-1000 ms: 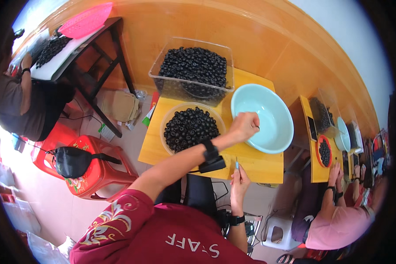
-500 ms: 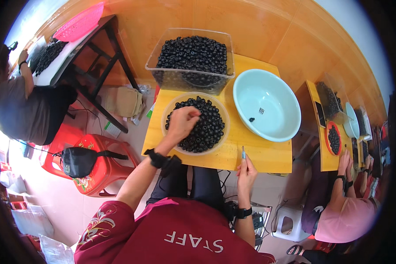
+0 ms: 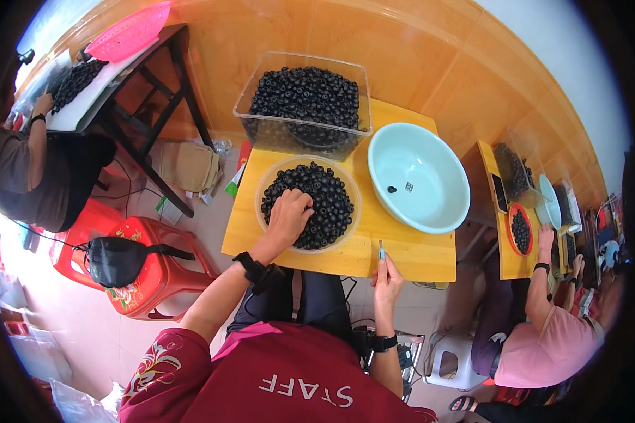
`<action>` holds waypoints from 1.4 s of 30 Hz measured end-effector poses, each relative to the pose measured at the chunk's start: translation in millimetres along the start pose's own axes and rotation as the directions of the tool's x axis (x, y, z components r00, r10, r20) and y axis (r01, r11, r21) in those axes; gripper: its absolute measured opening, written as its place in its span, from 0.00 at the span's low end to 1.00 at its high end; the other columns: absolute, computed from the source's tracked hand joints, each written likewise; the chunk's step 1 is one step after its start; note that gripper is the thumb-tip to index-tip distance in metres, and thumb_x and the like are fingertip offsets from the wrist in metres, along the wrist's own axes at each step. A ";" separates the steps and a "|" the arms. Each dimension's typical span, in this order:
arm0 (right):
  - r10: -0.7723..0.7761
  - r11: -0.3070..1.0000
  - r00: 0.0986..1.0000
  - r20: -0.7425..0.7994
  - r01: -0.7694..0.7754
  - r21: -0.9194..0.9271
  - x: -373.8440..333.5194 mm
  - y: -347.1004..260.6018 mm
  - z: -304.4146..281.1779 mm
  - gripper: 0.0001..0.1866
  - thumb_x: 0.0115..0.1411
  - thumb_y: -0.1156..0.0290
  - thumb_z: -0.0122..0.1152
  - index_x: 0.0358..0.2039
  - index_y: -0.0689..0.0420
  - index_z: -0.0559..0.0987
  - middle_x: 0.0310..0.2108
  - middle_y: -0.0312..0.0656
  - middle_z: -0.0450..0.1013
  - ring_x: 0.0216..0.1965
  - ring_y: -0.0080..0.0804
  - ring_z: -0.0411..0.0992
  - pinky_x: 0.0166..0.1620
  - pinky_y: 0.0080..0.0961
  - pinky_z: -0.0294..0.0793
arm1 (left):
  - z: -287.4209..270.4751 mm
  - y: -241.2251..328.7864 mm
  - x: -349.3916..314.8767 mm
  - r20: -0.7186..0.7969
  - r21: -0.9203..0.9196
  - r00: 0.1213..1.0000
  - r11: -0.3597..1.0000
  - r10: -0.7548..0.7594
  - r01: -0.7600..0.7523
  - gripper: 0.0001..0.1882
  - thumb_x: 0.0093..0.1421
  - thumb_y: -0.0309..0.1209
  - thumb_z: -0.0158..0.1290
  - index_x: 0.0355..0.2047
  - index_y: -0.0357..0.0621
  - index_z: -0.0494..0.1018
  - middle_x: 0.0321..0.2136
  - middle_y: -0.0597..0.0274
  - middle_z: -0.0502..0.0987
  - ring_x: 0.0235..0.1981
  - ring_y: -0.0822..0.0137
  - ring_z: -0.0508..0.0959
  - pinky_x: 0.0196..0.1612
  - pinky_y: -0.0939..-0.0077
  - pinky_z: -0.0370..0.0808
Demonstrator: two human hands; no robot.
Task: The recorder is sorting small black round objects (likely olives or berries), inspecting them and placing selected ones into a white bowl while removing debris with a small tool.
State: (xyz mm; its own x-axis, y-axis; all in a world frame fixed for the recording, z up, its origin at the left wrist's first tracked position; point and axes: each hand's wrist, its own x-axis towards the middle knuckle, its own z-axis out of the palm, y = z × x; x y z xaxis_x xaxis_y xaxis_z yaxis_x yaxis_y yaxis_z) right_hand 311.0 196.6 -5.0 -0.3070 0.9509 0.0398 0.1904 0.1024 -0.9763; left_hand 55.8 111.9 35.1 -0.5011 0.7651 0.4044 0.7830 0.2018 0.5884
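1. Round shallow bowl of small dark round fruits stands on the yellow wooden desk, at its left half, directly in front of the person; it is heaped nearly to the rim.
2. Left hand rests on the fruit at the near-left part of that bowl, fingers curled down into the heap; its grip is partly closed over fruits, but whether any one is actually pinched cannot be told; a black wrist strap sits just behind the hand.
3. Right hand is at the near edge of the desk, right of the bowl; its grip is closed about a small thin tool held upright, tip pointing away from the person; a dark band is on that wrist.
4. Pale blue basin stands on the desk's right half, just beside the bowl; one dark fruit and one small pale scrap lie on its bottom.
5. Clear plastic tub, filled with the same dark fruits, stands at the far edge of the desk, beyond the bowl and touching or nearly touching it.
6. Red plastic stool with a black bag on it stands on the floor to the left.
7. Other persons sit at neighbouring desks, one far left, one far right, with similar fruit.
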 end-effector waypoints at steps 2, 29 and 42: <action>-0.001 1.000 1.000 0.004 0.001 0.003 -0.1 0.0 0.2 0.16 0.62 0.71 0.53 0.49 0.62 0.76 0.17 0.34 0.67 0.13 0.15 0.60 0.17 0.13 0.60 | -4.4 -1.8 -0.7 -0.039 0.013 0.999 1.000 0.024 -0.023 0.10 0.46 0.24 0.59 0.30 0.44 0.71 0.28 0.58 0.69 0.38 0.55 0.71 0.39 0.65 0.68; -0.500 0.763 0.769 0.399 0.609 -0.217 -39.0 -129.4 39.7 0.15 0.53 0.75 0.63 0.43 0.54 0.79 0.21 0.39 0.65 0.19 0.32 0.66 0.23 0.27 0.66 | -46.1 43.7 -62.6 0.587 -0.725 0.807 -0.484 -0.062 0.490 0.10 0.59 0.24 0.53 0.42 0.40 0.73 0.35 0.61 0.77 0.35 0.70 0.78 0.42 0.80 0.77; -0.511 0.737 0.765 0.391 0.625 -0.258 -39.1 -126.7 42.1 0.16 0.53 0.73 0.63 0.44 0.52 0.79 0.21 0.38 0.64 0.19 0.33 0.67 0.23 0.29 0.67 | -45.4 42.1 -65.1 0.576 -0.742 0.814 -0.461 -0.067 0.487 0.10 0.59 0.24 0.54 0.42 0.40 0.73 0.35 0.63 0.76 0.34 0.70 0.77 0.42 0.79 0.75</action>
State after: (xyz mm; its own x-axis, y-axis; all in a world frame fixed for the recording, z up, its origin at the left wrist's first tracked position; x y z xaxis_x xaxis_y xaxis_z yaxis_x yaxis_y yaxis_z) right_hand 259.6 134.1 108.2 -0.6970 0.5609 0.4467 0.1889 0.7446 -0.6403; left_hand 104.7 42.8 65.3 -0.2478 0.9622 -0.1133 -0.8785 -0.1738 0.4449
